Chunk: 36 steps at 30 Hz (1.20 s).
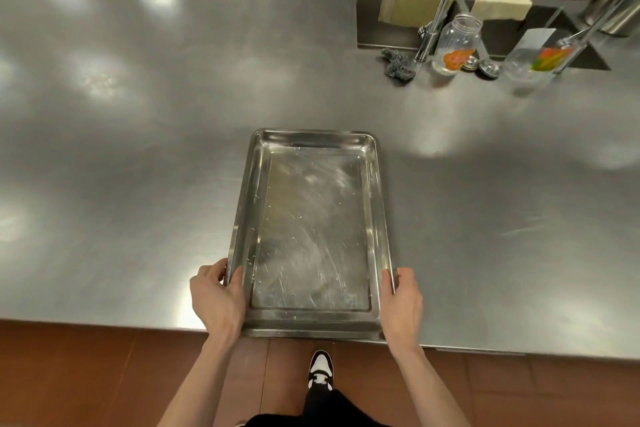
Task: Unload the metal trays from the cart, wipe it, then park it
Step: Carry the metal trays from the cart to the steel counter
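The left hand [216, 298] curls round the near left corner of a shallow rectangular stainless-steel tray [311, 236], thumb over the rim. The right hand [401, 302] grips the near right corner likewise. The tray lies lengthwise on the brushed steel counter [138, 149], its near end just overhanging the front edge. Toward the far right corner, beside the sink [374, 24], stand a clear glass jar [455, 43] and a grey wire scourer [398, 64].
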Motion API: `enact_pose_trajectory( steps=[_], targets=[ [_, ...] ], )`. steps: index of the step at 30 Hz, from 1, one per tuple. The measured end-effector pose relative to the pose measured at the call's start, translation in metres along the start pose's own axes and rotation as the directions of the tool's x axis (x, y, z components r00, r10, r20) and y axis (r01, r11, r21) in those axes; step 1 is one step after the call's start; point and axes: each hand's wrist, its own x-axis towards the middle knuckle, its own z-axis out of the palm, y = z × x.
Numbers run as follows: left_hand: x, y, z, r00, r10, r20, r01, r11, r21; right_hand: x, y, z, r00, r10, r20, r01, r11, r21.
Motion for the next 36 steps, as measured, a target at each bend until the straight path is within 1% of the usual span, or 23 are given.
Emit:
enact_pose_trajectory(
  steps=[6, 12, 15, 17, 25, 29, 32, 34, 36],
  targets=[
    [0.001, -0.006, 0.008, 0.999, -0.031, -0.009, 0.031, 0.999, -0.043, 0.004, 0.002, 0.001, 0.998, -0.062, -0.022, 0.062, 0.998, 0.006],
    [0.002, -0.008, 0.009, 0.997, -0.077, -0.006, 0.076, 0.991, -0.112, 0.005, 0.009, 0.011, 0.985, -0.144, -0.095, 0.140, 0.989, -0.049],
    [0.001, -0.008, 0.010, 0.999, -0.051, -0.004, 0.051, 0.995, -0.081, 0.006, 0.010, 0.013, 0.983, -0.154, -0.101, 0.148, 0.987, -0.063],
    [0.000, -0.007, 0.010, 0.998, -0.065, -0.001, 0.065, 0.995, -0.072, 0.006, 0.011, 0.013, 0.982, -0.163, -0.100, 0.157, 0.985, -0.067],
    [-0.002, -0.006, 0.013, 0.994, -0.106, -0.002, 0.105, 0.987, -0.122, 0.003, 0.011, 0.016, 0.981, -0.175, -0.079, 0.168, 0.982, -0.088],
    [-0.002, -0.006, 0.013, 0.992, -0.121, 0.023, 0.123, 0.982, -0.140, 0.005, 0.013, 0.015, 0.982, -0.173, -0.074, 0.167, 0.982, -0.086],
    [0.002, -0.007, 0.009, 0.987, -0.144, 0.071, 0.154, 0.976, -0.152, 0.008, 0.012, 0.012, 0.986, -0.149, -0.069, 0.141, 0.984, -0.106],
    [0.005, -0.008, 0.005, 0.986, -0.130, 0.109, 0.149, 0.972, -0.185, 0.009, 0.009, 0.008, 0.987, -0.135, -0.089, 0.126, 0.986, -0.105],
    [0.007, -0.006, -0.003, 0.987, -0.098, 0.126, 0.125, 0.964, -0.233, 0.007, 0.000, 0.004, 0.980, -0.161, -0.120, 0.152, 0.985, -0.082]
  ],
)
